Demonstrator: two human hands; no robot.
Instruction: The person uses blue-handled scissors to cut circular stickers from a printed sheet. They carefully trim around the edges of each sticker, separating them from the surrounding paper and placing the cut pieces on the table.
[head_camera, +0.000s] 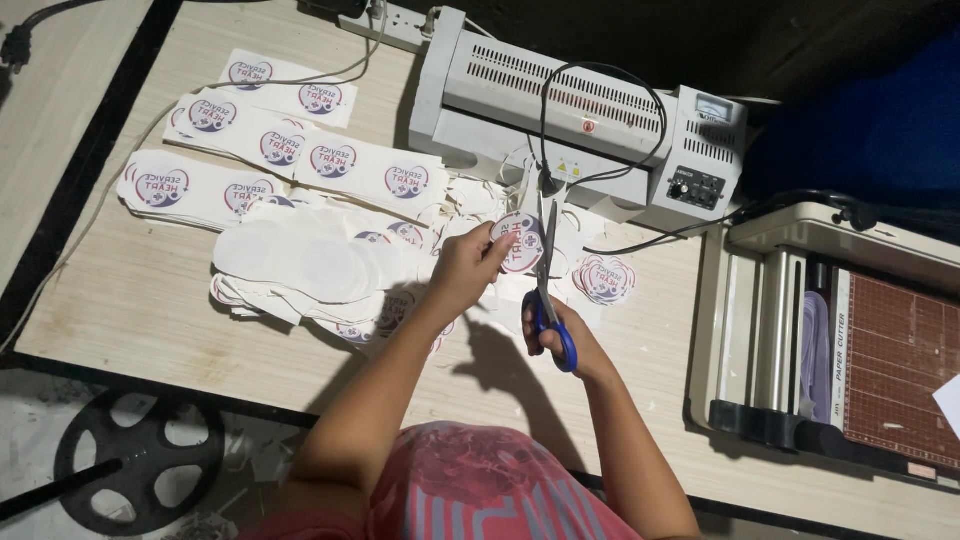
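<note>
1. The head camera is looking steeply down from above the person, near enough that both forearms are filling the lower middle.
2. It is facing forward across the table (150, 300); beyond the hands, a laminator (560, 110) is sitting.

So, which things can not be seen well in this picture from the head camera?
- Right hand: its fingers are partly hidden by the blue scissors handles.
- Round sticker in the left hand: partly covered by the scissor blades and fingers.
- Paper cutter: cut off by the right edge.
- Lower sheets in the sticker pile: covered by blank sheets on top.
- Black wheel: dim, detail unclear.
</note>
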